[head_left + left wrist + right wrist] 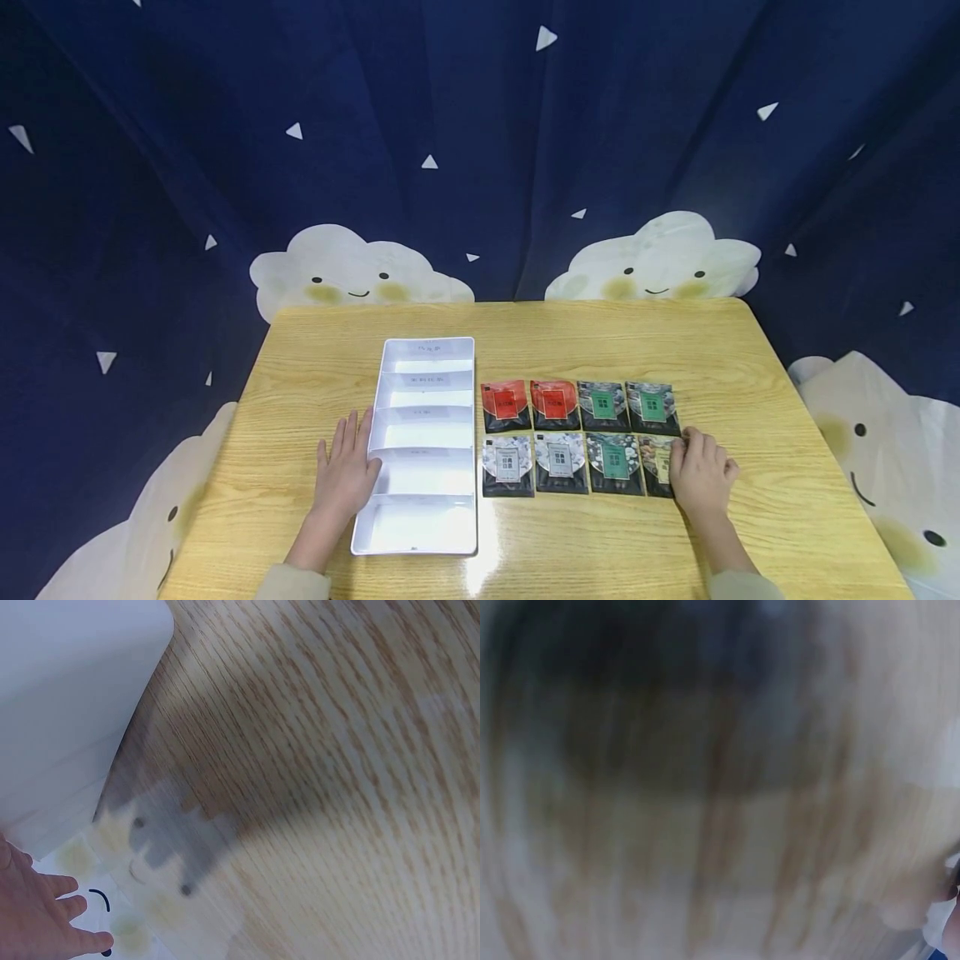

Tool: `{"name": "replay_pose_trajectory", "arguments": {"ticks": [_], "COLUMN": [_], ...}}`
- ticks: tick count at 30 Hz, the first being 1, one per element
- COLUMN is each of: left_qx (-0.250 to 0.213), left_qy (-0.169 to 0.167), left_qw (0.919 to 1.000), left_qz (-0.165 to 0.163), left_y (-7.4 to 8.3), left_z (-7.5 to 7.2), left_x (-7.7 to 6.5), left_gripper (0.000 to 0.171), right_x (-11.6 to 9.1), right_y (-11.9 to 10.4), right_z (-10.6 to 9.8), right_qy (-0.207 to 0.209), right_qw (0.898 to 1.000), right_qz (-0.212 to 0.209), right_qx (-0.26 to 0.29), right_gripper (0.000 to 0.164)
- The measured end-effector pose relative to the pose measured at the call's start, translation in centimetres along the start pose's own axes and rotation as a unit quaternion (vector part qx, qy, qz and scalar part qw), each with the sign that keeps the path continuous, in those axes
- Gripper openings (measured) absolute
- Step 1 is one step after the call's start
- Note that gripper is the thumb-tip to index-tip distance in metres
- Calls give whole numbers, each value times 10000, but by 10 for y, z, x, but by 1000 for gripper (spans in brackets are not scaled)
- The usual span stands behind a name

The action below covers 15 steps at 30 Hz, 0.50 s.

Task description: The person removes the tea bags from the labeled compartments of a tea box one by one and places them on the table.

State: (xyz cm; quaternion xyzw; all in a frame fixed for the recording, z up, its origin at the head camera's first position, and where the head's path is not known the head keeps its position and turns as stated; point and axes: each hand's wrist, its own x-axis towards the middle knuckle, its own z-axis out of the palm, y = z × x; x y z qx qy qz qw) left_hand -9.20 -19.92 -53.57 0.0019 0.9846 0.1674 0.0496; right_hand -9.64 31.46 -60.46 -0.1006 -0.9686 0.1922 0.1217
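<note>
A white divided tray (423, 525) lies on the table, its compartments running front to back. My left hand (343, 475) rests at its left side, fingers extended and thumb touching the edge; the left wrist view shows the fingers (67, 907) beside the white wall. Right of the tray, square sachets lie in two rows. With bent fingers, my right hand (703, 473) holds the right edge of a brown-patterned sachet (656, 467), hiding part of it. Left of that is a green-labelled floral sachet (617, 465). The right wrist view is mostly blurred.
Two white-labelled sachets (560, 464) fill the front row's left. Behind lie two red sachets (506, 406) and two green-labelled dark ones (651, 408). The wooden table (600, 542) ends at a dark blue curtain (480, 125) with clouds.
</note>
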Motion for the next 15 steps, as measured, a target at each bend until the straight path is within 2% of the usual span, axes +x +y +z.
{"name": "replay_pose_trajectory", "arguments": {"ticks": [4,10,15], "left_qx": [-11,18,-79], "left_qy": [-3,-47,-85], "left_qw": [10000,10000,9999], "left_qz": [-27,-7,40], "left_y": [1,1,-1], "left_z": [1,1,0], "left_x": [1,1,1], "left_gripper": [69,70,70], "right_x": [0,6,23], "right_y": [2,-1,-15], "right_z": [-2,-12,-34], "right_qy": [43,278,516], "right_qw": [9997,9949,9913], "right_qz": [113,571,458], "right_qx": [214,786,1123], "right_gripper": [30,39,38]}}
